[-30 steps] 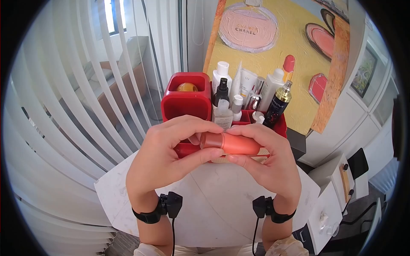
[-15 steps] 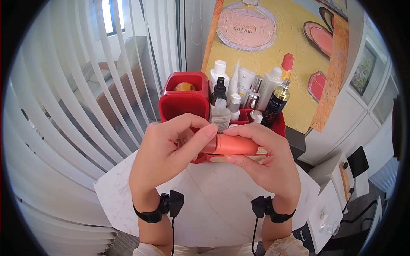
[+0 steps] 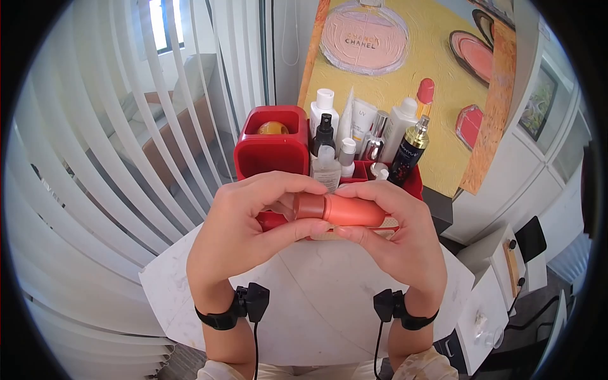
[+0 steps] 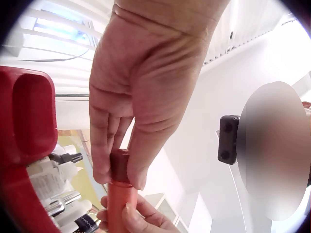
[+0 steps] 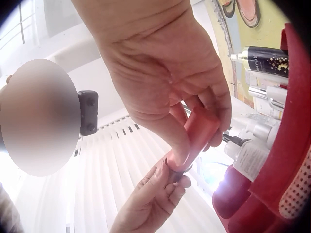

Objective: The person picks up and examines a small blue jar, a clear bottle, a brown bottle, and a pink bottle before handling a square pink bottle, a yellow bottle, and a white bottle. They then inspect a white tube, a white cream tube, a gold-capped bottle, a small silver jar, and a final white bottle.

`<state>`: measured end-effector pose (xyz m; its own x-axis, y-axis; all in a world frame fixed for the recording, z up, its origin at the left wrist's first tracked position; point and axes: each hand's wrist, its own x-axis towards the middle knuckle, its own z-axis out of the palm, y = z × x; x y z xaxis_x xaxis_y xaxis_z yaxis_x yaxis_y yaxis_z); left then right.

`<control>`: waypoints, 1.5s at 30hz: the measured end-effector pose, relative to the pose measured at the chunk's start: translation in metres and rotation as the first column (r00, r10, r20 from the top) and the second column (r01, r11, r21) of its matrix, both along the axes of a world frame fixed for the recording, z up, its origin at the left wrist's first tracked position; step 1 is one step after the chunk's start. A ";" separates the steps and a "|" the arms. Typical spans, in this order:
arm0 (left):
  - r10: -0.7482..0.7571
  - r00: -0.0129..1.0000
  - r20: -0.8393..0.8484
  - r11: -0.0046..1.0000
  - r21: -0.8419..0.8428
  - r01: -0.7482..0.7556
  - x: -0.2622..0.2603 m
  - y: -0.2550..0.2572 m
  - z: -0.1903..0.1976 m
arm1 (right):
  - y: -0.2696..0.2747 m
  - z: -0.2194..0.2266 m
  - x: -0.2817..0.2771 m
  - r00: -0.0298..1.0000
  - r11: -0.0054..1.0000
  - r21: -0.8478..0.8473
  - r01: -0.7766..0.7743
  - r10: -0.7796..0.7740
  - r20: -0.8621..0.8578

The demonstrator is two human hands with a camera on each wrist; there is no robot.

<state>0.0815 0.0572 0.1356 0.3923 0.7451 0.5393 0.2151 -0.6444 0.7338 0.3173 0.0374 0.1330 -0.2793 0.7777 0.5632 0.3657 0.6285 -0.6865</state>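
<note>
- A coral-orange, smooth, rounded cylindrical bottle (image 3: 356,212) is held in the air between both hands, above the desk and before the organizer, lying roughly sideways in the head view.
- The glossy red-brown cylindrical cap (image 3: 310,206) at its left end is pinched between the thumb and fingers of the left hand (image 3: 237,221); that grip is narrow.
- The coral body is held by the right hand (image 3: 408,231), its thumb laid along the near side and its fingers along the far side.
- The cap appears to be seated against the body, though the join is partly covered by fingertips in the wrist views.
- A red, glossy organizer (image 3: 272,144) is set behind the hands; a round amber-coloured object (image 3: 273,128) is seen in its upper left opening.
- In its right part are stood a clear bottle with a translucent cap (image 3: 325,171), a black-topped spray bottle (image 3: 323,138), a white, white-capped bottle (image 3: 323,113) and a dark, gold-necked spray bottle (image 3: 407,156), which is tilted.
- The white, marble-veined desk (image 3: 310,310) is seen below the forearms.
- Behind the organizer, a yellow painted canvas (image 3: 437,147) is propped; white vertical blinds (image 3: 82,190) are hung at the left.
</note>
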 end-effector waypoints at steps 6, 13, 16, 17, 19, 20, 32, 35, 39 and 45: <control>0.118 0.993 0.024 0.982 -0.153 -0.113 0.000 -0.004 0.006 | 0.000 0.002 0.005 0.994 0.995 0.055 0.084 -0.088 0.063; -0.066 0.965 0.255 0.998 -0.008 0.070 -0.006 0.001 0.000 | 0.000 0.004 0.012 0.997 0.997 -0.061 0.042 -0.045 -0.056; -0.171 0.924 0.342 0.985 0.030 0.171 -0.005 0.001 0.000 | 0.002 0.000 0.014 0.993 0.994 -0.103 -0.027 0.015 -0.118; -0.183 0.917 0.355 0.983 0.034 0.183 -0.004 0.000 0.000 | 0.003 -0.001 0.015 0.991 0.993 -0.103 -0.048 0.034 -0.131; -0.209 0.900 0.382 0.977 0.044 0.208 -0.003 -0.002 0.000 | 0.005 -0.003 0.015 0.984 0.991 -0.104 -0.089 0.072 -0.161; -0.205 0.902 0.381 0.978 0.036 0.207 -0.003 -0.003 0.001 | 0.005 -0.003 0.014 0.980 0.988 -0.105 -0.109 0.089 -0.179; -0.020 0.963 0.269 0.989 0.150 -0.021 0.000 0.001 0.003 | -0.001 0.002 0.008 0.989 0.988 -0.133 -0.073 0.054 -0.140; -0.012 0.958 0.287 0.994 0.103 -0.018 0.003 -0.003 0.007 | -0.001 0.002 0.008 0.990 0.989 -0.129 -0.068 0.051 -0.134; -0.048 0.954 0.296 0.997 0.064 0.031 0.002 -0.003 0.005 | -0.003 0.004 0.007 0.991 0.991 -0.115 -0.068 0.054 -0.120; -0.065 0.962 0.264 0.996 0.068 0.049 0.006 -0.001 0.002 | -0.006 0.006 0.004 0.998 0.999 -0.040 -0.029 0.026 -0.061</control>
<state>0.0872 0.0562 0.1372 0.2699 0.6885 0.6731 -0.0208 -0.6947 0.7190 0.3210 0.0309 0.1393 -0.2671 0.7929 0.5477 0.3054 0.6087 -0.7322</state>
